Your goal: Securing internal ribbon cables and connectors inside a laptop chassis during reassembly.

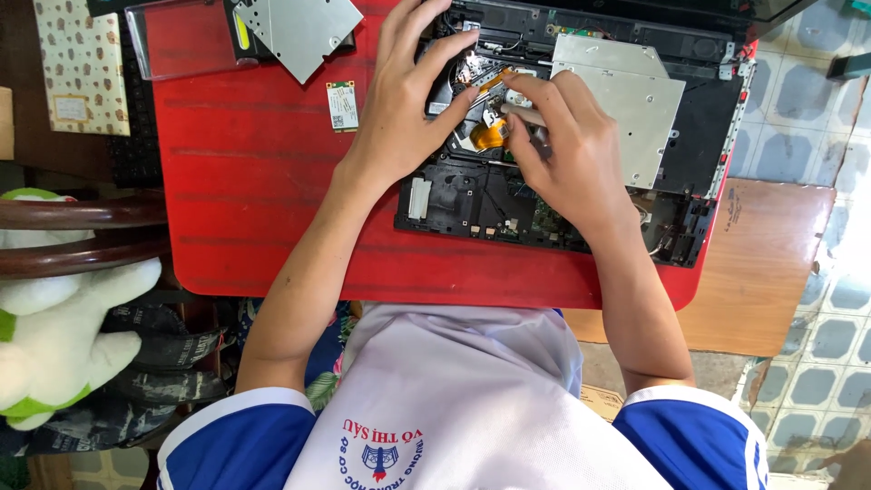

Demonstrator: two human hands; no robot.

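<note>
An opened black laptop base [472, 195] lies on a red table [254, 181], its inner parts bare. A silver optical drive [626, 100] sits in its right half. My left hand [408, 100] rests on the laptop's upper middle, fingers spread, thumb pressing near an orange flex cable [488, 136]. My right hand [567, 150] is closed around a thin metal tool [526, 113], its tip pointing left at the same spot beside the cable. The hands hide the parts beneath them.
A small green circuit card [342, 105] lies loose on the red table. A silver metal plate [304, 32] and a clear plastic cover [181, 41] sit at the table's far edge. A white and green plush toy [54, 336] is at the left. The floor is tiled at the right.
</note>
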